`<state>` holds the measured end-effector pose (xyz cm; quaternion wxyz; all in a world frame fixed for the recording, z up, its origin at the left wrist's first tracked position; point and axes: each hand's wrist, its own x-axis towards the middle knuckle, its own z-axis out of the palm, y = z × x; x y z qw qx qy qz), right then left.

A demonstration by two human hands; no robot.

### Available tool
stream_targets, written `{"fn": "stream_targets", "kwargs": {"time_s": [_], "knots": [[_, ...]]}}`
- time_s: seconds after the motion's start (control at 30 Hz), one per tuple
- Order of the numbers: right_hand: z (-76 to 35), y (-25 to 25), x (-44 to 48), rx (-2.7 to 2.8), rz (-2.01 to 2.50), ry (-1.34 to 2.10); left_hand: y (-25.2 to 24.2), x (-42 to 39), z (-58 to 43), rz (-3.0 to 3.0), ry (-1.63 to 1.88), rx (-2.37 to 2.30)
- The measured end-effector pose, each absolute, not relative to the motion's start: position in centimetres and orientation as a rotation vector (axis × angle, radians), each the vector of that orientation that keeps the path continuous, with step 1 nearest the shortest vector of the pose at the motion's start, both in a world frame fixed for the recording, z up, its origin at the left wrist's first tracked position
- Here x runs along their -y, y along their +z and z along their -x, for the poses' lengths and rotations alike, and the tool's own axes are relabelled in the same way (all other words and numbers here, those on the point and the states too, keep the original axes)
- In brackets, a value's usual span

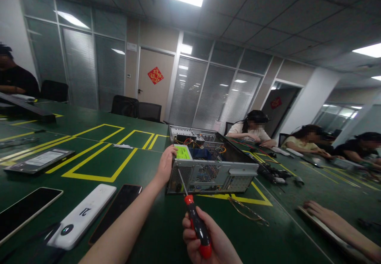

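An opened computer case (205, 176) lies on the green table, its wires and inner parts showing. Inside its near left corner sits a power supply (183, 153) with a bright green label. My left hand (167, 161) rests against that left corner, its fingers bent over the edge beside the label; the fingertips are partly hidden. In my right hand (205, 232) is a screwdriver (198, 224) with a black and red handle. Its shaft points up and away at the rear panel, at the left vented part. Whether the tip touches a screw cannot be made out.
To the left lie a hard drive (38, 161), a white power bank (85, 216) and two dark phones (119, 208) (28, 210). Glasses (248, 211) lie before the case. Another person's hand (324, 212) rests at right; several people sit around the table.
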<state>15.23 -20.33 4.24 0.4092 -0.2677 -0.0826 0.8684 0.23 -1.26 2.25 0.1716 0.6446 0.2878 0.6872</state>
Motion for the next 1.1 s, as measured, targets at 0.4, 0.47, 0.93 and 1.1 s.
{"fn": "stream_targets", "kwargs": {"time_s": [0.4,0.47,0.93,1.1], "knots": [[-16.2,4.3,20.2,0.265,0.468,2.242,2.2,1.3,-0.3,-1.823,1.947,-0.826],[-16.0,4.1,20.2,0.266,0.501,2.271,2.3,1.4,-0.2,-1.830,1.936,-0.825],[-15.9,4.3,20.1,0.154,0.537,2.231,2.1,1.2,-0.2,-1.824,1.949,-0.813],[-15.5,4.1,20.1,0.168,0.602,2.207,2.2,1.2,-0.2,-1.839,1.943,-0.819]]}}
